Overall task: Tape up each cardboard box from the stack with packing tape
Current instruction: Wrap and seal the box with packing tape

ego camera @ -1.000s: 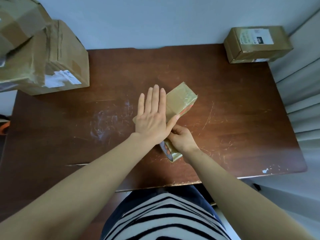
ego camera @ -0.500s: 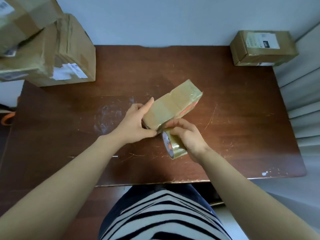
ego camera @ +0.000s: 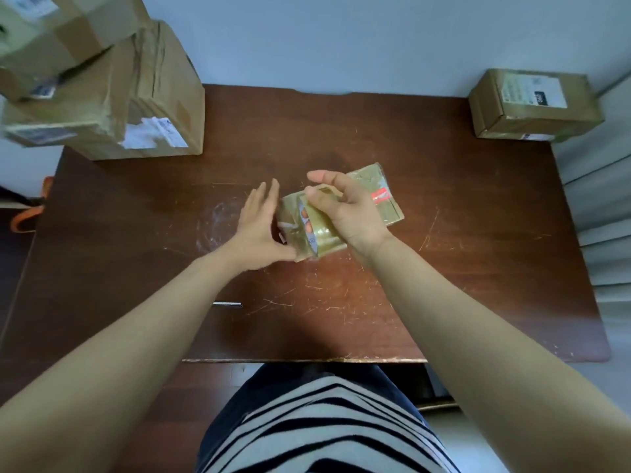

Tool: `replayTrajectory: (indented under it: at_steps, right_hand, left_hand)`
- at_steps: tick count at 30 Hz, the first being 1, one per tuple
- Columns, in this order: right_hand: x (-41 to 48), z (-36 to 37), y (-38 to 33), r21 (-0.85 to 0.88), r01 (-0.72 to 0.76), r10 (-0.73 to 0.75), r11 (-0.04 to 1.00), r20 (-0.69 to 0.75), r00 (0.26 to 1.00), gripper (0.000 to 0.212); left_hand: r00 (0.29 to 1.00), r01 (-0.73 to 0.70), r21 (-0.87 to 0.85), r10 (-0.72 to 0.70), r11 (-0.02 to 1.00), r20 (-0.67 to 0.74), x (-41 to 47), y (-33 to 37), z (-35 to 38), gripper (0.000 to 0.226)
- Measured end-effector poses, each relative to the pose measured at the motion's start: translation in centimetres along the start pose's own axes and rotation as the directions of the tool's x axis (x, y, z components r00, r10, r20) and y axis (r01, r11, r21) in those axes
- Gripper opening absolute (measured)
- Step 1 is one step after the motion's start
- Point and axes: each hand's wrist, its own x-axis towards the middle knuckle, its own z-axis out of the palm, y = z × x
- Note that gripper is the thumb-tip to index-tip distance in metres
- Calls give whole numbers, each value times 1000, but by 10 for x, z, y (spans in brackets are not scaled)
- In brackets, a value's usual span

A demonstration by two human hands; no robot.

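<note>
Here the small box (ego camera: 384,196) lies under the right hand (ego camera: 345,213) gripping the tape roll (ego camera: 321,230).

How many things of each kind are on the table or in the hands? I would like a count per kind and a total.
Cardboard boxes: 4 (small box in the hands, two stacked at far left, one at far right)
Tape rolls: 1 (in the right hand, roll)
Total: 5
</note>
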Motion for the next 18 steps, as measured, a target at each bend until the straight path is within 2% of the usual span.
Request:
replayTrajectory:
  at_steps: [2, 3, 4, 6, 9, 11, 14, 18]
  right_hand:
    - [8, 4, -5, 16, -7, 7, 1000, -4, 1000, 21]
    - [10, 6, -8, 38, -21, 21, 999, 7, 1000, 20]
    - [12, 7, -9, 46, -31, 31, 998, 17, 999, 22]
    - [9, 7, -9, -25, -4, 5, 1000, 28, 1000, 25]
    - [-11, 5, 1, -136, 109, -101, 985, 66, 993, 27]
    - [-31, 6, 9, -137, 132, -124, 982, 64, 990, 26]
    - [-58, 4, 14, -55, 36, -37, 998, -25, 999, 17]
    - [-77, -5, 32, 19, -75, 77, 997, -101, 992, 17]
  left_hand:
    - [997, -64, 363, 74, 930, -13, 0, 2, 14, 139]
    - [991, -86, 435, 122, 896, -56, 3, 3, 20, 143]
    - [980, -101, 452, 166, 886, -107, 6, 5, 24, 142]
    - [966, -113, 381, 192, 918, -176, 12, 6, 25, 135]
    - [971, -123, 226, 165, 966, -176, 10, 10, 24, 135]
    - [977, -97, 253, 140, 963, -158, 8, 13, 23, 134]
    - [990, -9, 289, 50, 957, -135, 10, 17, 20, 128]
    - [992, 2, 339, 41, 941, -121, 9, 22, 17, 138]
